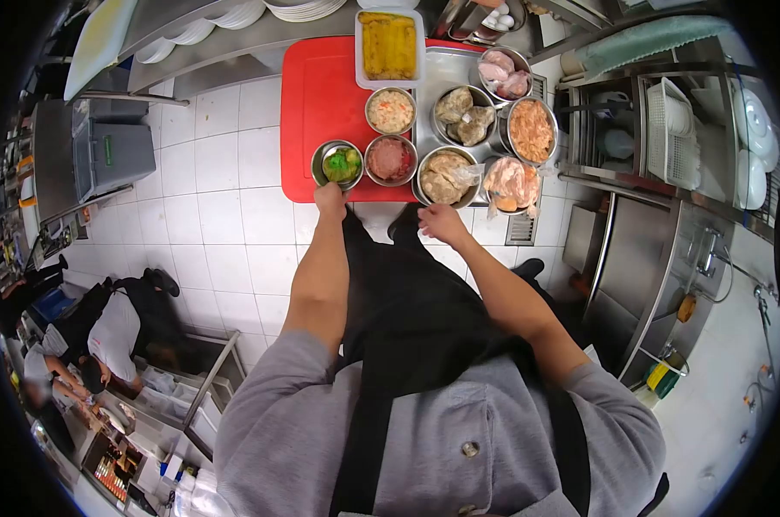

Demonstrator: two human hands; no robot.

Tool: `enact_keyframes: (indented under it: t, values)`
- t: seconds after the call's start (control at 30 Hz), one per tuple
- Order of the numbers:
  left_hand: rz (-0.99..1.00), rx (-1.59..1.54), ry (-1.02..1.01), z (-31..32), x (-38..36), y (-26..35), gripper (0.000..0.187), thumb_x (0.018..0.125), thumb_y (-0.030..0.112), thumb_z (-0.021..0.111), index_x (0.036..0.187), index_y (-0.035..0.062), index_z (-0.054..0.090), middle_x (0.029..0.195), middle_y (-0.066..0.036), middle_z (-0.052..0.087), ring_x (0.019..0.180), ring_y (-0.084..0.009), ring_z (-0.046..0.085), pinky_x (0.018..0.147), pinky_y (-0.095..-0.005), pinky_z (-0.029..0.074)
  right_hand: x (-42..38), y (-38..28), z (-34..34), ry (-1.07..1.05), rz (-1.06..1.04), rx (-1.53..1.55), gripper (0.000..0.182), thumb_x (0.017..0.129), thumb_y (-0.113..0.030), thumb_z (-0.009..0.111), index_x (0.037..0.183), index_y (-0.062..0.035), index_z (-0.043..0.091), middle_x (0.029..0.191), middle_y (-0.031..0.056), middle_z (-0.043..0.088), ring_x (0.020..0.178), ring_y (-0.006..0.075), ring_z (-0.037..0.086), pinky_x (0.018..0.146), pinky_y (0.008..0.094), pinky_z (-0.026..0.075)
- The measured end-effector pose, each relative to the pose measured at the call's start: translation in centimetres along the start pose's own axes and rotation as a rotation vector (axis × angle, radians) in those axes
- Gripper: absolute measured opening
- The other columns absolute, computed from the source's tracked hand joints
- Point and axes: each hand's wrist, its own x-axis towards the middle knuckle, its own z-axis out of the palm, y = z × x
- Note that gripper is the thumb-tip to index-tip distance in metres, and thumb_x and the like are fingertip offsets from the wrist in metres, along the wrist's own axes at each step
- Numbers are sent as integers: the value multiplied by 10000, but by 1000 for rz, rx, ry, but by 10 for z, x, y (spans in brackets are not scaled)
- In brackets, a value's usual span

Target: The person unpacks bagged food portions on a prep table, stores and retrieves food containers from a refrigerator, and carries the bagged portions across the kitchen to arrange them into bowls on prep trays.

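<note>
In the head view, the person's left hand (330,200) rests at the near edge of the red board (317,103), its fingers closed around the rim of a small metal bowl of green food (341,164). The right hand (443,223) hovers just below a metal bowl of pale dumpling-like pieces (446,177); its fingers are loosely curled and hold nothing. Between these two bowls sits a bowl of red paste (391,159), with a bowl of chopped pale mix (391,110) behind it. Farther back, a white tray of yellow food (389,47) lies on the surface. To the right stand a bowl of orange mince (530,129) and a plastic bag of pinkish meat (511,183). A dark apron (407,302) hangs down the front of the person's grey jacket.
</note>
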Motion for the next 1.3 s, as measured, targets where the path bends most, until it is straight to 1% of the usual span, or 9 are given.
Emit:
enact_keyframes:
  t: [0.17,0.27,0.47,0.53,0.7,0.87,1.1,1.23,1.3]
  values:
    - [157,54,-81,4,-17,40,416,867,-33,481,1275,17,545,1181,-146,617,922,-263,674,662,-373,620,26,-51,26,-60,16,111,345,1005,-309,587,994,19,695,818,104,722,690,171,697,624,316,556]
    - [221,166,-78,7,-28,66,441,882,-22,462,1312,26,548,1164,-145,631,981,-275,673,618,-365,614,29,-76,42,174,-369,-356,252,971,-236,613,1081,-21,685,836,136,738,746,238,728,676,362,569]
    - [462,706,-165,18,-79,117,545,882,24,547,1426,47,527,1224,-227,677,1121,-357,662,974,-402,486,15,-161,79,418,-952,-450,347,847,-88,643,1189,-28,655,1121,208,696,1037,367,675,935,434,520]
    - [530,760,-267,25,-98,124,552,869,6,510,1418,55,535,1222,-226,678,1154,-367,646,983,-416,489,15,-182,87,443,-860,-881,455,862,-155,599,1302,-37,576,1344,200,571,1212,351,570,1027,464,451]
    - [536,940,-326,44,-143,142,576,828,-78,475,1395,5,534,1264,-239,655,1153,-347,650,952,-406,519,13,-202,84,424,-629,-1131,452,892,-204,578,1319,-57,565,1281,190,581,1222,359,563,969,485,496]
    - [341,702,-498,51,-131,144,538,843,-132,421,1348,26,519,1210,-180,646,1041,-322,689,800,-442,639,-22,-223,56,221,-554,-903,417,847,-190,643,1251,-92,611,1281,161,601,1071,365,655,950,495,512]
    - [285,501,-603,100,-158,177,539,875,-143,389,1376,38,478,1249,-186,631,1048,-339,698,732,-450,665,-82,-223,-16,605,-836,-527,313,876,-235,663,1136,-61,665,1095,184,661,1046,360,671,850,468,557]
    - [247,659,-722,130,-194,192,530,915,-125,386,1410,51,451,1300,-176,607,1072,-341,694,753,-435,665,-93,-194,-65,767,-637,-142,395,870,-319,691,1090,7,662,1001,264,687,936,438,673,826,499,542]
    - [194,731,-783,147,-207,190,534,926,-115,392,1428,61,441,1316,-168,599,1080,-339,692,759,-433,663,-93,-181,-83,458,-367,-26,410,862,-381,708,935,22,680,904,257,704,865,412,694,760,466,536]
